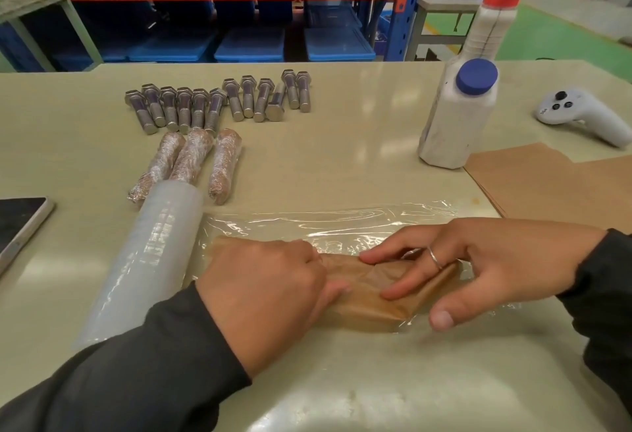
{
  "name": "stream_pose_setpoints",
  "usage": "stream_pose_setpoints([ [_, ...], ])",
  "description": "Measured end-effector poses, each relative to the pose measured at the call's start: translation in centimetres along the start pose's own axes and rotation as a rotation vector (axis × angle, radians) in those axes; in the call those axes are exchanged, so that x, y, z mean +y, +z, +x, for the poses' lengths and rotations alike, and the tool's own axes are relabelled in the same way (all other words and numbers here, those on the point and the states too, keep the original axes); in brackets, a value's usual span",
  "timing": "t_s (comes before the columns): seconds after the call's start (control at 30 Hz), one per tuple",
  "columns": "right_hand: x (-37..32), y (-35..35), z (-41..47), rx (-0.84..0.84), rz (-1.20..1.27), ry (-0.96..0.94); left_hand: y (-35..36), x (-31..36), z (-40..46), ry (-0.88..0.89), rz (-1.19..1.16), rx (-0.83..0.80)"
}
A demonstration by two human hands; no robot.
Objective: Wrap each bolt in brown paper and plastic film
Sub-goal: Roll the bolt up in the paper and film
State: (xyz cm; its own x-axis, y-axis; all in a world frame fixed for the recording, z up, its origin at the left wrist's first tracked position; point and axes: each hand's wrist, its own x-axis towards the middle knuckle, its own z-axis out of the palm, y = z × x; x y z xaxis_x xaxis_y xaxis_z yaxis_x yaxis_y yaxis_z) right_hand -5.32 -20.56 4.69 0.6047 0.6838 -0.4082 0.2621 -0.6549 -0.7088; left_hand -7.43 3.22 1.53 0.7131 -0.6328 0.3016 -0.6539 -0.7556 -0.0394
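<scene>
In the head view, a brown-paper-wrapped bolt bundle (372, 289) is lying on a sheet of clear plastic film (328, 223) on the pale green tabletop (359, 158), directly between the two hands. Its long axis is running left to right across the view, so each hand is sitting at one end of it. The left hand (270, 288) is covering the left end, its fingers (316, 260) curling down onto the paper and gripping it; the fingertips themselves are hidden. The right hand (485, 264), wearing a thin ring, is spreading its fingers (403, 286) out straight and pressing them flat on the right half of the bundle, the thumb resting on the film at the near edge.

The paper is looking creased and loosely folded, with film already lying over part of it and wrinkling along the far side. The film is running back to a translucent roll of plastic film (154, 260) lying just left of the bundle. The next roll will probably be away from the person, over the free film.

Farther back, three finished film-covered wrapped bolts (191, 163) are lying near a row of bare steel hex bolts (219, 103). A stack of brown paper sheets (554, 182) is waiting at the right.
</scene>
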Motion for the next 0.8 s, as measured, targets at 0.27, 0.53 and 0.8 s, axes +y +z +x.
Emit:
stream_pose_setpoints([
  [0.27,0.0,0.0,0.2,0.113,0.049,0.054,0.3,0.3,0.8,-0.029,0.086,0.074],
  [0.53,0.5,0.3,0.6,0.364,-0.002,0.101,1.9,-0.7,1.0,0.023,0.085,0.061],
  [0.8,0.6,0.8,1.2,0.320,-0.069,0.150,2.3,-0.1,1.0,0.016,0.088,0.050],
])
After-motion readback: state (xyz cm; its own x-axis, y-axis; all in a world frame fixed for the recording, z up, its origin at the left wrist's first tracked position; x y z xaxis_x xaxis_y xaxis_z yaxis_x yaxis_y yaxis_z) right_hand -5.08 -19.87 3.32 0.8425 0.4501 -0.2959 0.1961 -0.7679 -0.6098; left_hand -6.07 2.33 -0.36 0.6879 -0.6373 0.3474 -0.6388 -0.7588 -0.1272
